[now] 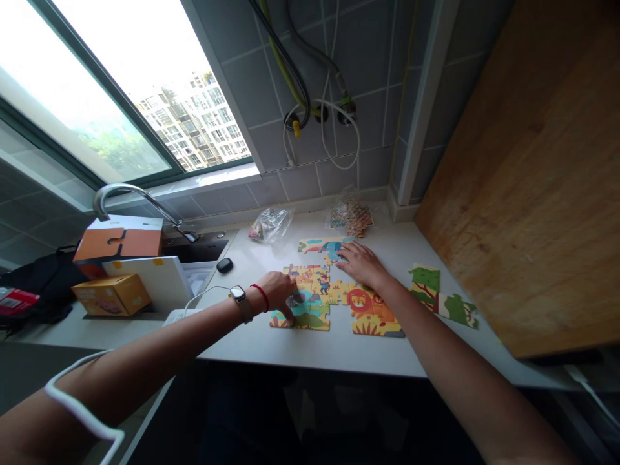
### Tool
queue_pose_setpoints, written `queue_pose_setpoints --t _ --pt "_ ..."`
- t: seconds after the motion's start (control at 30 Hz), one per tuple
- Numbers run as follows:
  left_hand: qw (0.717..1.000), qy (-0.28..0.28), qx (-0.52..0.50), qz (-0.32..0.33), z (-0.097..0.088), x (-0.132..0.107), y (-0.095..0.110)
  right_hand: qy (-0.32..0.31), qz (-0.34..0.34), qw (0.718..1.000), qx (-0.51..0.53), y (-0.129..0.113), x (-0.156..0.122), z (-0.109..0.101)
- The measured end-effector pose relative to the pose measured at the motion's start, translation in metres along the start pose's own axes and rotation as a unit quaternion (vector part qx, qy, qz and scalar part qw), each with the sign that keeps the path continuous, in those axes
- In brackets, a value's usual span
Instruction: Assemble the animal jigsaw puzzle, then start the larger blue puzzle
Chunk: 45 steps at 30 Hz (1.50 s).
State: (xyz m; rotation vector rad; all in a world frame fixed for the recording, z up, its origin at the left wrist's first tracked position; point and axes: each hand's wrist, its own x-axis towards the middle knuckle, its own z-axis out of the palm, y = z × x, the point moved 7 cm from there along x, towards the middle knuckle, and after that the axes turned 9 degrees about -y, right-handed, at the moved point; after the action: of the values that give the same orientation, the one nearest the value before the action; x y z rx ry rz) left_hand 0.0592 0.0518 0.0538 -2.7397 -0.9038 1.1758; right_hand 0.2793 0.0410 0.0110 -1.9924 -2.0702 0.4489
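On the white counter lies a partly joined jigsaw puzzle [310,310] with bright animal pictures. My left hand [277,294], below a watch and a red cord, rests on its left edge with thumb and fingers apart. A lion section [371,310] joins it on the right, partly behind my right forearm. Further back is a separate strip of puzzle pieces with a blue elephant [331,249]. My right hand [361,263] lies over this strip's right end, fingers stretched out. Green tree pieces [426,279] sit apart at the right.
Toward the wall are a clear plastic bag [271,225] and a bag of loose pieces [352,216]. A small black case [225,265] lies near the sink [206,250]. Boxes [119,242] stand at the left. A wooden panel [527,194] borders the right side.
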Motion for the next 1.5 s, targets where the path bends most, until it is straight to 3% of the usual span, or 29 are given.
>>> queue_pose_setpoints --t 0.2,0.33,0.47,0.6,0.73,1.0,1.3,1.5 --pt "0.997 0.070 -0.024 0.036 0.003 -0.006 -0.009 0.012 0.000 1.000 0.001 0.001 -0.001 -0.004" --pt "0.982 0.165 -0.093 0.028 -0.016 0.002 -0.039 0.015 -0.002 1.000 0.001 0.003 0.000 -0.003" --pt "0.961 0.232 -0.151 0.009 -0.044 0.042 -0.061 0.013 0.000 1.000 0.003 0.006 0.001 -0.002" --pt "0.954 0.252 -0.161 0.010 -0.060 0.094 -0.058 0.022 0.006 1.000 0.003 0.007 -0.001 -0.007" --pt "0.948 0.262 -0.177 0.027 -0.065 0.122 -0.050 0.059 0.038 0.998 -0.002 0.010 -0.003 -0.013" --pt "0.938 0.276 -0.196 0.078 -0.067 0.120 -0.043 0.109 0.110 0.988 -0.007 0.030 -0.005 -0.016" --pt "0.929 0.286 -0.199 0.125 -0.065 0.111 -0.021 0.163 0.122 0.979 0.021 0.033 -0.007 -0.025" --pt "0.927 0.291 -0.202 0.127 -0.057 0.103 -0.017 0.128 0.106 0.986 0.016 0.030 -0.004 -0.019"
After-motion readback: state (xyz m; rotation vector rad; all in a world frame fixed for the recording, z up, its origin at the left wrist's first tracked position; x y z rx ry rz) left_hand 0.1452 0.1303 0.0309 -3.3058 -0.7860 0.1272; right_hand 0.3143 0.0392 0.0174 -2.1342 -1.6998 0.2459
